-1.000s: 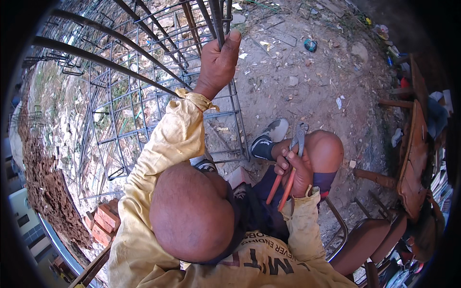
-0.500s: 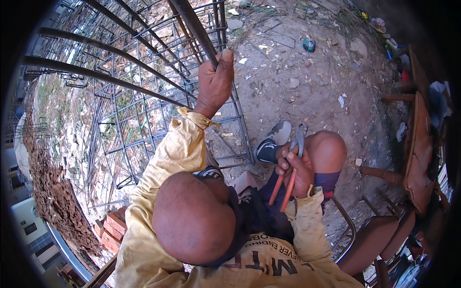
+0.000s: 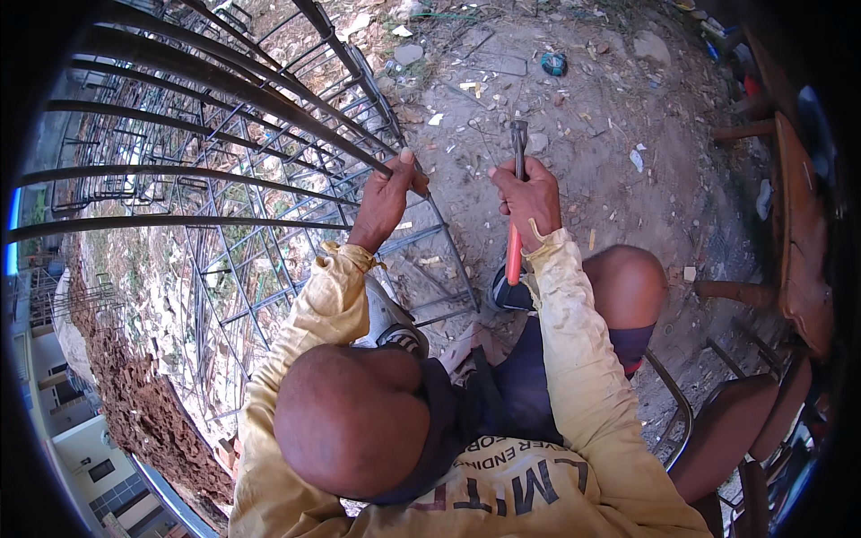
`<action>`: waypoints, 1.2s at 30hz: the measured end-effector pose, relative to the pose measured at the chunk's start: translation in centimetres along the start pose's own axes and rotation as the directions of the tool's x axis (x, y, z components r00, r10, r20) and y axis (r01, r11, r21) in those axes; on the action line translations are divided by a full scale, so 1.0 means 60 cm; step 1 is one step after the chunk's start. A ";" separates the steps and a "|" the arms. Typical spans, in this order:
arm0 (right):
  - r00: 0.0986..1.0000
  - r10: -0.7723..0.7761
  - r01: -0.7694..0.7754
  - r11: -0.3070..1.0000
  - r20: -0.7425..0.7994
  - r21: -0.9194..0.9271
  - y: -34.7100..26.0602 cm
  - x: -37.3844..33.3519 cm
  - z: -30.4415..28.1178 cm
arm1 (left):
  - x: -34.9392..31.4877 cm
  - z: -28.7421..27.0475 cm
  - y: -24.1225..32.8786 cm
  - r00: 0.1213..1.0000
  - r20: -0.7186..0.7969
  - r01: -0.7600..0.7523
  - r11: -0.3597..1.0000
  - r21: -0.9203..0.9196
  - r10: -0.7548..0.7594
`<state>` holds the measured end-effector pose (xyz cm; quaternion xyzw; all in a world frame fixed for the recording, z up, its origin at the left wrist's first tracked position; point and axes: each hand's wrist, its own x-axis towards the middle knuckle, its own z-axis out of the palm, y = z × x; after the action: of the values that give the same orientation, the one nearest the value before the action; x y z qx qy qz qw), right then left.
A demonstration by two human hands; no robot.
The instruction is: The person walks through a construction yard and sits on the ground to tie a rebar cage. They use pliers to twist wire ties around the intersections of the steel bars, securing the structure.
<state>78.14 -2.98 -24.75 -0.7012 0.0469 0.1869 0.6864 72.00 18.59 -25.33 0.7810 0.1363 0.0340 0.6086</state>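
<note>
My left hand [image 3: 384, 208] is closed around the near end of a dark steel rebar rod [image 3: 224, 82], thumb on top. The rod runs away to the upper left, among several similar bars. To the right, my raised right hand [image 3: 531, 199] grips a pair of pincers [image 3: 514, 255] with red handles, the metal jaws pointing away from me. Its thumb and forefinger press together toward the left; whether a thin wire lies between them is too small to tell. Below and left of my hands lies a tied rebar cage [image 3: 453, 250].
A brown chair [image 3: 725, 426] stands at lower right, near a worn wooden piece of furniture [image 3: 794, 260]. Reddish soil [image 3: 134, 403] is heaped at left. Stones, litter and a teal bundle [image 3: 554, 64] lie on the dirt ground. My bent right knee [image 3: 628, 291] is below my right hand.
My right hand has moved up and away from my knee with the pincers, toward the rods. My left hand is slightly lower and left, and the rods sit lower in view.
</note>
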 end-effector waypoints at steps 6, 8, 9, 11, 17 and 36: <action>0.988 -0.095 0.135 0.909 0.118 -0.394 0.106 0.112 0.004 | -0.006 0.006 0.003 0.998 0.057 0.023 0.999 0.025 -0.024; 0.996 -0.012 0.048 0.897 0.086 -0.439 0.151 0.111 -0.001 | -0.005 0.016 0.001 0.996 0.073 0.040 0.998 0.052 -0.044; 0.995 -0.031 0.071 0.893 0.096 -0.444 0.159 0.105 0.005 | -0.007 0.016 0.010 0.996 0.067 0.051 0.996 0.073 -0.056; 0.994 0.007 0.027 0.951 0.111 -0.308 0.174 0.086 0.011 | 0.000 0.015 -0.002 0.992 0.081 0.086 0.994 0.072 -0.092; 0.995 0.031 -0.028 0.999 0.093 -0.037 0.122 0.030 0.043 | 0.007 0.019 -0.009 0.989 0.057 0.128 0.981 0.143 -0.137; 0.981 0.066 -0.183 0.612 -0.180 -0.770 0.242 0.155 -0.076 | 0.017 0.037 -0.005 0.986 0.144 0.062 0.991 0.121 -0.079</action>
<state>82.93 -6.44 -41.57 -0.9356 0.0553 0.1886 0.2933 73.43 16.86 -26.27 0.8101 0.1201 -0.0538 0.5713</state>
